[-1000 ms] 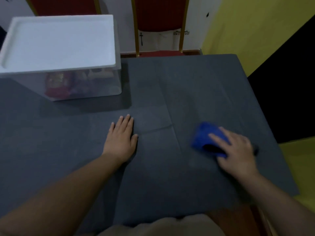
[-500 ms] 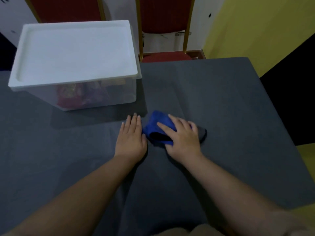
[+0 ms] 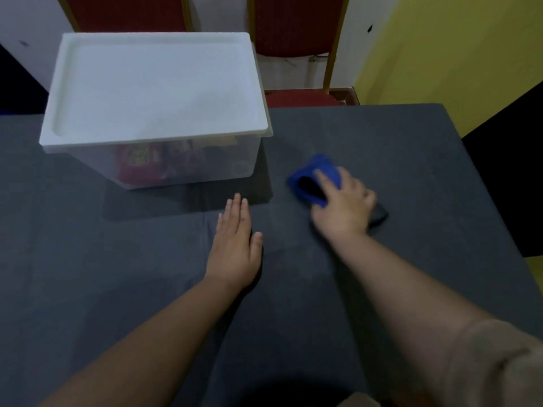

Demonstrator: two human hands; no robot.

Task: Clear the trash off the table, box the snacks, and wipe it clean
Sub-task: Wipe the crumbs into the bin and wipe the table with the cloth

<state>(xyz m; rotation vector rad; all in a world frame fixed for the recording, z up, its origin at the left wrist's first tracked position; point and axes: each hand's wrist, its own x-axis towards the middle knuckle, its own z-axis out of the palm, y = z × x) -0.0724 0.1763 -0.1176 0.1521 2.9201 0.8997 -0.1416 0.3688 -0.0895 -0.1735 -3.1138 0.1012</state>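
A blue cloth lies bunched on the dark grey table, right of the box. My right hand presses down on it with its fingers laid over the top; the hand is motion-blurred. My left hand rests flat on the tabletop with straight fingers, just in front of the box. The clear plastic box stands at the back left with its white lid on. Red and yellow snack packets show dimly through its wall.
Two red chairs with gold frames stand behind the table's far edge. A yellow wall rises at the right. The table's right edge runs diagonally close to my right arm.
My right hand swept the cloth left until it met my left hand, and has now slid it back right and farther away. My left hand stayed flat in place.
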